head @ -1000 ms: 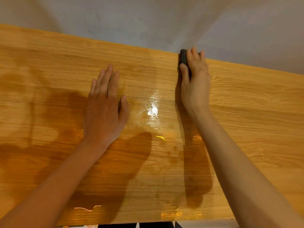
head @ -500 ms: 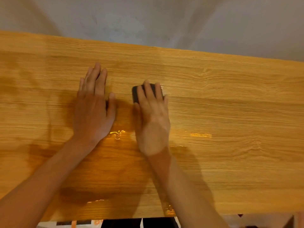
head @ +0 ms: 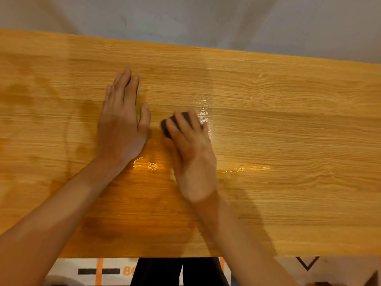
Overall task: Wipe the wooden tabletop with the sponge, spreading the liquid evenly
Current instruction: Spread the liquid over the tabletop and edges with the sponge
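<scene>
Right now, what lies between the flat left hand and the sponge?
In the head view, only a narrow strip of bare wet tabletop separates the left hand from the dark sponge under the right hand.

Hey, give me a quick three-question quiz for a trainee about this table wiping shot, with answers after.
1. True or false: the left hand lies flat on the wooden tabletop.
2. Which hand presses the dark sponge? A) left B) right C) both
3. Fill in: the white glare on the wet wood lies just to the ____ of the sponge.

Key: 1 true. 2 B, the right hand. 3 right.
</scene>
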The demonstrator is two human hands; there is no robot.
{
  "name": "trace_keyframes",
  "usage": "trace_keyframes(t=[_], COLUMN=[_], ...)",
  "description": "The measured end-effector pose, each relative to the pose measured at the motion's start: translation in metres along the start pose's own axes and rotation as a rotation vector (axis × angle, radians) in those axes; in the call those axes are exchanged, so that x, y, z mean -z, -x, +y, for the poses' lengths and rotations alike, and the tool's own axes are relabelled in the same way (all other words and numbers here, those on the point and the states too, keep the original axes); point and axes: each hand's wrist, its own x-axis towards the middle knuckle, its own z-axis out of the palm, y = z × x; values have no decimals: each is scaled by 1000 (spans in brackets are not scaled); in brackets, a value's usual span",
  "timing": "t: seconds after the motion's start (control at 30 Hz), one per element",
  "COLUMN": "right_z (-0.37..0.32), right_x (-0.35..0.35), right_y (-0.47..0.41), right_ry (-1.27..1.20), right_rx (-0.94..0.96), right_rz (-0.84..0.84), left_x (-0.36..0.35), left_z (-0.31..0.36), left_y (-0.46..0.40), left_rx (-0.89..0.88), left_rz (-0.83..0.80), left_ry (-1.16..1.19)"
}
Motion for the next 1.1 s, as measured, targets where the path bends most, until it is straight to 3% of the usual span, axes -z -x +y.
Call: trace_keyframes(t=[0.1,0.2,0.3,0.47,0.57,0.7,0.8,1.0,1.1], right_z=[23,60,52,-9,15,76,71,-10,9], right_x=[22,61,55,-8,16,82,83,-2,17], right_y=[7,28,28,1,11,42,46,36,37], right_ry=[68,21,5,94,76,65,46,132,153], right_rx=[59,-166,-311,20,54,-203,-357,28,84], right_rz=[-68,81,198,-34,-106,66,179,-131,-218], left_x=[-3,-1,6,26,31,26,21,18,18], left_z=[-1,-6,-5,4,7,6,2,-3,0], left_y=[2,2,11,60,87,98,95,98,100], left_rx=[1,2,-27,28,81,57,42,29,7], left_rz=[18,-22,-58,-167,-182,-182,-152,-95,-54], left_ry=[19,46,44,32,41,-76,-127,-87,-52])
